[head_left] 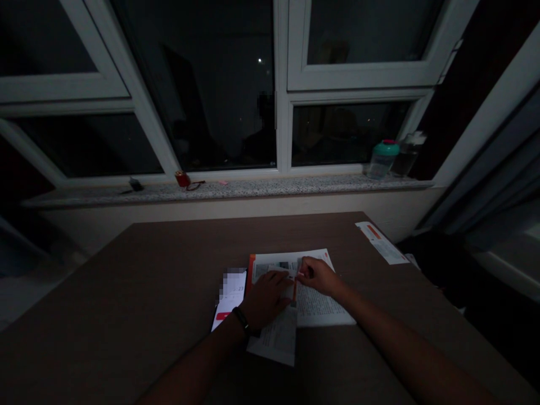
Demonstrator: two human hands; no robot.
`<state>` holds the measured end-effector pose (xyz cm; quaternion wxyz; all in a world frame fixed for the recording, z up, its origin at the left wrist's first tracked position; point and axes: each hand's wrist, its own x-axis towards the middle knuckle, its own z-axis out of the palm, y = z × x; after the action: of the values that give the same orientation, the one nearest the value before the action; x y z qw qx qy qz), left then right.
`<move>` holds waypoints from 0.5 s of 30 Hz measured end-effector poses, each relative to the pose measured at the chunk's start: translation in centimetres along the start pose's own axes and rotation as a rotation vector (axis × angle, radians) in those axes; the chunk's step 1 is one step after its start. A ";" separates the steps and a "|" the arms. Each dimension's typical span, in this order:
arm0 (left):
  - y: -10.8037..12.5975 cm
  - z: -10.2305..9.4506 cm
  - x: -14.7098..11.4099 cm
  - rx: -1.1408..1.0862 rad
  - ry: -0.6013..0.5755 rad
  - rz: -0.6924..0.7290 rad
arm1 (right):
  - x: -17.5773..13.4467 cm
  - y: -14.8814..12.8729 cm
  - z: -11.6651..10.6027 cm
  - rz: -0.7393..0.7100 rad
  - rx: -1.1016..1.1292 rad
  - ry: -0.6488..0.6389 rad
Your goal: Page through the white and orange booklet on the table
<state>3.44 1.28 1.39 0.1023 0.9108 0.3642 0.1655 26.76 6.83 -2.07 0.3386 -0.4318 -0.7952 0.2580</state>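
Observation:
My left hand (268, 298) lies with its fingers spread on a printed sheet of paper (276, 340), pressing it against a printed page or booklet (323, 306) underneath. A dark band is on the left wrist. My right hand (318, 275) is closed in a pinch at the upper right edge of the sheet, where a small pale bit of paper stands up by the fingertips. The dim light blurs the exact grip. Left of the pages lies a phone (230, 298) with its screen lit, close to my left wrist.
The brown table (169, 264) stands before a window sill (261, 188). A torn strip of printed paper (382, 243) lies at the table's right edge. On the sill are a red small container (182, 179), a teal-lidded bottle (383, 160) and a clear bottle (407, 154).

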 end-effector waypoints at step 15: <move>0.0 -0.1 0.0 0.014 -0.003 0.003 | -0.6 -1.6 -0.2 -0.230 -0.153 -0.038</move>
<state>3.45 1.28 1.46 0.0963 0.9123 0.3636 0.1619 26.34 5.57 -0.96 0.3169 -0.3571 -0.8632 0.1643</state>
